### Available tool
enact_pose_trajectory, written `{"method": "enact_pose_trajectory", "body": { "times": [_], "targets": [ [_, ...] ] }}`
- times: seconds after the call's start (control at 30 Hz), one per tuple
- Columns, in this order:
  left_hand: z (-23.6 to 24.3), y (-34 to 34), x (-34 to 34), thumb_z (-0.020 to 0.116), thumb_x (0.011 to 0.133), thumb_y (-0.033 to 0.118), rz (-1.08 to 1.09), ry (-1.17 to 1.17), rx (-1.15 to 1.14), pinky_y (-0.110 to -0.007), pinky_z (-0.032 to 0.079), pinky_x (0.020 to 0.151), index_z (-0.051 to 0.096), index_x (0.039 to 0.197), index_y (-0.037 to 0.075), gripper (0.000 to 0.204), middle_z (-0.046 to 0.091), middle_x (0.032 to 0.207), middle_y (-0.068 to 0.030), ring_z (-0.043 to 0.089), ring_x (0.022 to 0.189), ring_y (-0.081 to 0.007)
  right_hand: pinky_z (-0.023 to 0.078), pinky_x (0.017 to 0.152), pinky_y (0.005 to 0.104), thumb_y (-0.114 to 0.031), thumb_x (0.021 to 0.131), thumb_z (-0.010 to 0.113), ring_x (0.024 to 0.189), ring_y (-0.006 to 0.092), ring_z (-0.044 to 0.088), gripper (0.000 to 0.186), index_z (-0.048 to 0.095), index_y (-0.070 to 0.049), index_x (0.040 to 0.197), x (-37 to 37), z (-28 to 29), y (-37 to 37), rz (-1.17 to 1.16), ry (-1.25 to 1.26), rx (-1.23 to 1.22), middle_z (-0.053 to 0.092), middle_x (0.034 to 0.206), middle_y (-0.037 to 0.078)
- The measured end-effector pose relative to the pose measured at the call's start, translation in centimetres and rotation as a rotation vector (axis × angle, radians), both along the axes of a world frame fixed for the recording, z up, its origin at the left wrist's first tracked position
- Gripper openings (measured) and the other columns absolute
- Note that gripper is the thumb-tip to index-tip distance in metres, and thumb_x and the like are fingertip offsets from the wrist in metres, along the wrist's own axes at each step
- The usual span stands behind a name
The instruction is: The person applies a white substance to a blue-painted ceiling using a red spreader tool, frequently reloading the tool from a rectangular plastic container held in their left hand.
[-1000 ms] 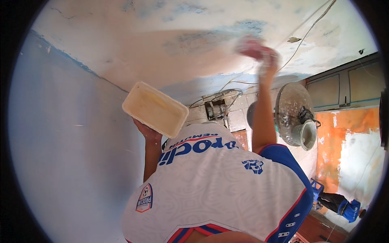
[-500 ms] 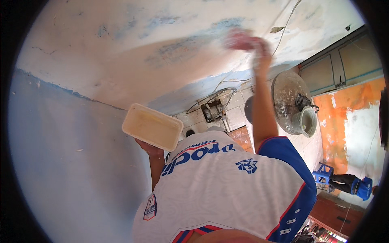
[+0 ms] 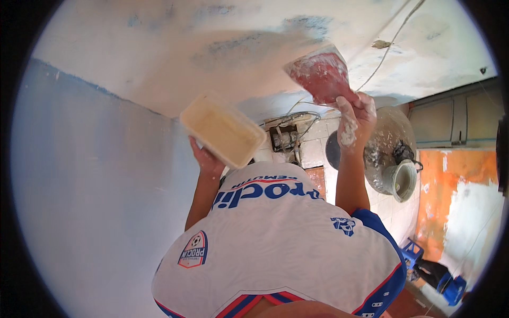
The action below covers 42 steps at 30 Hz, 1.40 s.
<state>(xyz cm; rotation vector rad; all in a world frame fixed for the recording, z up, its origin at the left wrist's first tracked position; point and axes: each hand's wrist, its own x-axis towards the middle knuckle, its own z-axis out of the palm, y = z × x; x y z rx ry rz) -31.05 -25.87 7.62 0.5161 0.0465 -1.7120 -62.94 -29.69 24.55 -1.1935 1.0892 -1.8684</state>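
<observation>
My left hand (image 3: 208, 158) grips the near side of a rectangular whitish plastic tub (image 3: 222, 127), its fingers partly hidden beneath. Pale residue coats the inside of the tub, which tilts before my chest. In my right hand (image 3: 360, 117), smeared with white, is a wide red putty knife (image 3: 324, 74) with white paste over its blade. The blade points up and left, near the patchy white-and-blue wall (image 3: 233, 53); whether it touches the wall I cannot tell.
A plain blue wall (image 3: 106, 175) stands close on my left. Below, at right, a round spattered table (image 3: 389, 127) bears a grey bucket (image 3: 404, 183) and a black plastic bag (image 3: 404, 152). A motor-like machine (image 3: 284, 139) sits on the tiles. A cable (image 3: 389, 47) hangs along the wall; a blue stool (image 3: 411, 252) is farther right.
My right hand has drawn back from the wall toward me, bringing the putty knife lower and into clearer view. The tub in my left hand has shifted right and slightly up.
</observation>
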Motion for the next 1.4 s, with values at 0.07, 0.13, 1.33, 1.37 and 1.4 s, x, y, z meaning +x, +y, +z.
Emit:
{"method": "enact_pose_trajectory", "body": {
  "times": [0.07, 0.13, 1.33, 1.37, 1.4],
  "targets": [
    [1.5, -0.4, -3.0, 0.036, 0.096, 0.074, -0.017, -0.042, -0.002, -0.048, 0.034, 0.118, 0.036, 0.155, 0.012, 0.086, 0.045, 0.154, -0.0109, 0.044, 0.14, -0.032, 0.055, 0.083, 0.0345, 0.001, 0.086, 0.076, 0.095, 0.0216, 0.067, 0.017, 0.061, 0.0, 0.095, -1.1, 0.2, 1.0, -0.01, 0.233, -0.109, 0.07, 0.103, 0.015],
    [2.5, -0.9, -6.3, 0.036, 0.097, 0.073, -0.056, -0.047, -0.068, -0.048, 0.035, 0.118, 0.036, 0.155, 0.011, 0.086, 0.044, 0.154, -0.0122, 0.044, 0.14, -0.0316, 0.056, 0.084, 0.0353, -0.001, 0.083, 0.078, 0.096, 0.0248, 0.068, 0.016, 0.063, 0.0, 0.09, -2.6, 1.1, 1.7, 0.059, 0.474, -0.282, 0.071, 0.103, 0.016],
    [4.3, 7.9, -30.6, 0.02, 0.091, 0.084, 0.104, -0.199, -0.027, -0.043, 0.038, 0.113, 0.041, 0.152, 0.016, 0.093, 0.049, 0.149, -0.0086, 0.046, 0.137, -0.0273, 0.052, 0.067, 0.0489, -0.015, 0.094, 0.062, 0.075, 0.0397, 0.069, 0.018, 0.061, -0.003, 0.109, -17.1, 2.4, 11.5, 0.487, 1.235, 0.449, 0.072, 0.089, 0.018],
    [4.9, 8.1, -30.6, 0.02, 0.091, 0.084, 0.104, -0.246, -0.019, -0.043, 0.038, 0.113, 0.041, 0.152, 0.015, 0.094, 0.049, 0.149, -0.0087, 0.046, 0.137, -0.027, 0.052, 0.067, 0.05, -0.016, 0.095, 0.061, 0.075, 0.0406, 0.069, 0.019, 0.061, -0.003, 0.109, -16.9, 2.5, 11.6, 0.49, 1.314, 0.407, 0.071, 0.089, 0.019],
    [4.9, 8.2, -30.6, 0.02, 0.091, 0.084, 0.108, -0.232, -0.032, -0.043, 0.038, 0.113, 0.041, 0.151, 0.015, 0.094, 0.049, 0.149, -0.0087, 0.046, 0.137, -0.0267, 0.052, 0.066, 0.0486, -0.017, 0.094, 0.063, 0.075, 0.04, 0.069, 0.023, 0.063, -0.002, 0.111, -16.6, 2.7, 11.8, 0.46, 1.274, 0.403, 0.071, 0.088, 0.02]
  ]
}}
